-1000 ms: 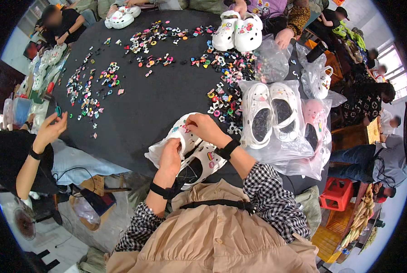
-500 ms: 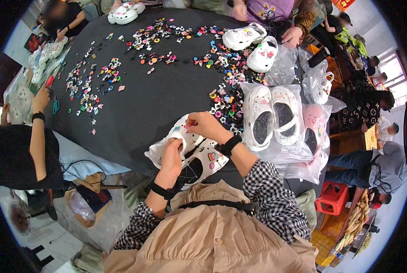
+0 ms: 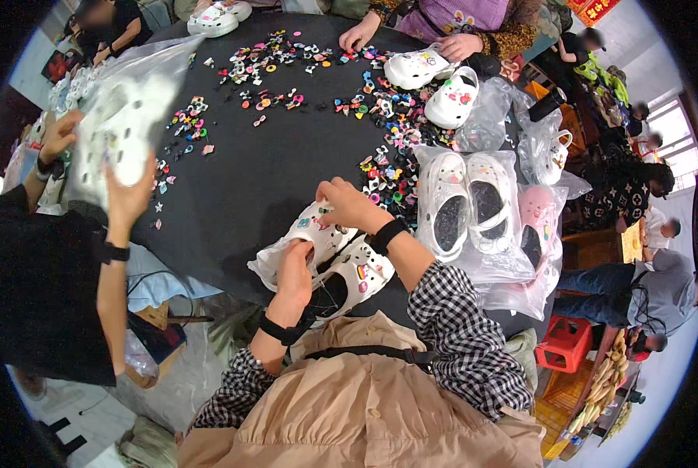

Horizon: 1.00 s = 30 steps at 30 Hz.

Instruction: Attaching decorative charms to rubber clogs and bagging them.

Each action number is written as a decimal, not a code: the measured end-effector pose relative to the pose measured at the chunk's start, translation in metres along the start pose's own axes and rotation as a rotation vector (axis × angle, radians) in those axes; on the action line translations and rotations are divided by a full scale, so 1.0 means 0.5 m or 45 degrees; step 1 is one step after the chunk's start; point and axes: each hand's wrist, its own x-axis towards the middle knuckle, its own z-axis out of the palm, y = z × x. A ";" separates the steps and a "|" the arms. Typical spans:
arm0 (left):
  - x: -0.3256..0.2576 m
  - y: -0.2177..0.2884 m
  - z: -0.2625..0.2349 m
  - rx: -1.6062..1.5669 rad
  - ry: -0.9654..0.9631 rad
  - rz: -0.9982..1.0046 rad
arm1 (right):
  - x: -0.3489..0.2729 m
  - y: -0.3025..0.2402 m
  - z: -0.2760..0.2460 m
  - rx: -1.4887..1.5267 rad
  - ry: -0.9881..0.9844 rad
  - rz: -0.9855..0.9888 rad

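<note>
My left hand [image 3: 296, 269] still grips the near white clog [image 3: 318, 230] at the dark surface [image 3: 240, 187] edge; my right hand [image 3: 347, 204] pinches at its toe. Left of the clog, a co-worker's bagged shoe [image 3: 123, 117] has risen.

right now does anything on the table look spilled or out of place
Nothing looks damaged. The small coloured charms lie scattered loose over the black table, apparently on purpose. Both hands work on a white clog lying on its plastic bag.
</note>
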 end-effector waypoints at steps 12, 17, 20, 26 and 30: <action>0.009 -0.028 -0.024 -0.030 -0.053 0.068 | 0.002 0.057 0.013 0.276 -0.203 -0.423; 0.008 -0.024 -0.030 -0.078 -0.052 0.074 | -0.054 0.066 0.038 0.145 0.119 -0.092; -0.005 -0.031 -0.020 -0.082 -0.140 0.048 | -0.053 0.082 0.044 0.043 0.017 -0.090; -0.015 -0.034 -0.026 0.122 -0.208 0.096 | -0.017 0.031 0.001 -0.031 -0.397 -0.224; -0.026 -0.018 -0.016 0.132 -0.268 0.070 | -0.035 0.036 0.004 0.153 -0.068 -0.064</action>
